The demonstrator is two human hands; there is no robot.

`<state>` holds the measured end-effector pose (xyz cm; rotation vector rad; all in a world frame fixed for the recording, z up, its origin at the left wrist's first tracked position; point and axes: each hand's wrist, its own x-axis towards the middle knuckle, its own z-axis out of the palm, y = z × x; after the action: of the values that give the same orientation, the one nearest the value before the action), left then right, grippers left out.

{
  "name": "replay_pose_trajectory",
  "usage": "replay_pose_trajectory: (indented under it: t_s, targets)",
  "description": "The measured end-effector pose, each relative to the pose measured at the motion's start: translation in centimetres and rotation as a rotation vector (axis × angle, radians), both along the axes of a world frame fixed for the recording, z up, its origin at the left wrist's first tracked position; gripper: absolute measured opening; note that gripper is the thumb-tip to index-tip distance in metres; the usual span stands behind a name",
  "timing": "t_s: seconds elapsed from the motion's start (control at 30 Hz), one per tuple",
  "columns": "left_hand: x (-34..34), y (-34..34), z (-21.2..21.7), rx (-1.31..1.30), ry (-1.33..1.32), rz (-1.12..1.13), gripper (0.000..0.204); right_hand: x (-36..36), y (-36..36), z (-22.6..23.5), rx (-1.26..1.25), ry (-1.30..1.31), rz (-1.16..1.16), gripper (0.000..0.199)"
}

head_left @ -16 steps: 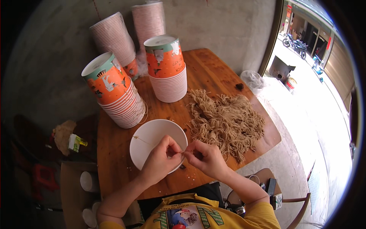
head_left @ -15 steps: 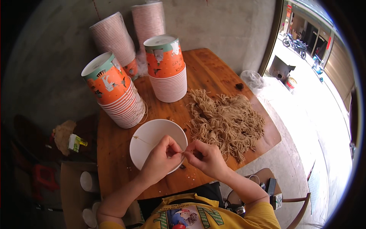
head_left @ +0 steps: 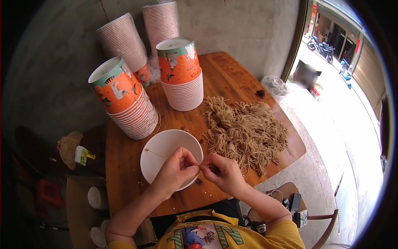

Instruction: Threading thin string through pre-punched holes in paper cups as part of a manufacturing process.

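Observation:
Over the right side of a white round bowl-like tub (head_left: 159, 166), my two hands meet with their fingertips almost touching. Thumb and forefinger of my left hand (head_left: 179, 169) are pinched on a thin tan cord (head_left: 154, 152), which runs across the tub's inside to a small knot at its far left rim. My right hand (head_left: 226, 172) pinches at the same spot, its fingers curled; the short bit of cord between the fingertips is barely visible. A tangled heap of tan cords (head_left: 248, 133) lies on the table just beyond my right hand.
Two stacks of orange and green paper buckets (head_left: 180, 74) (head_left: 122, 99) stand upside down on the wooden table (head_left: 219, 70). Taller wrapped stacks (head_left: 122, 41) rise behind them. A cardboard box (head_left: 78, 207) with white cups sits at lower left, a wooden chair (head_left: 298, 203) at lower right.

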<state>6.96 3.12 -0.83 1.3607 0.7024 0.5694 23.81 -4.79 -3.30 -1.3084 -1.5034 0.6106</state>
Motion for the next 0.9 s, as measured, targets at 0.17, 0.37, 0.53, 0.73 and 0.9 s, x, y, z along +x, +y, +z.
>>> replay_pose_trajectory:
  t_s: [0.17,0.37,0.53,0.73,0.9]
  targets:
    - [-0.1,0.0,0.0,-0.005,-0.016,0.014,0.02,-0.2,-0.1,0.2,0.009,-0.006,-0.015,0.01]
    - [-0.2,0.2,0.2,-0.096,-0.051,0.006,0.021,-0.3,-0.2,-0.2,-0.084,0.062,-0.021,0.011]
    - [-0.3,0.4,0.0,-0.16,-0.079,0.019,0.022,-0.4,-0.2,-0.5,-0.051,0.111,-0.077,0.013]
    - [-0.3,0.4,0.0,-0.202,-0.084,0.029,0.023,0.5,0.5,-0.8,0.347,-0.287,-0.084,0.02]
    - [-0.3,0.7,-0.3,-0.272,-0.116,0.029,0.024,0.7,0.6,-0.6,0.444,-0.432,-0.07,0.025]
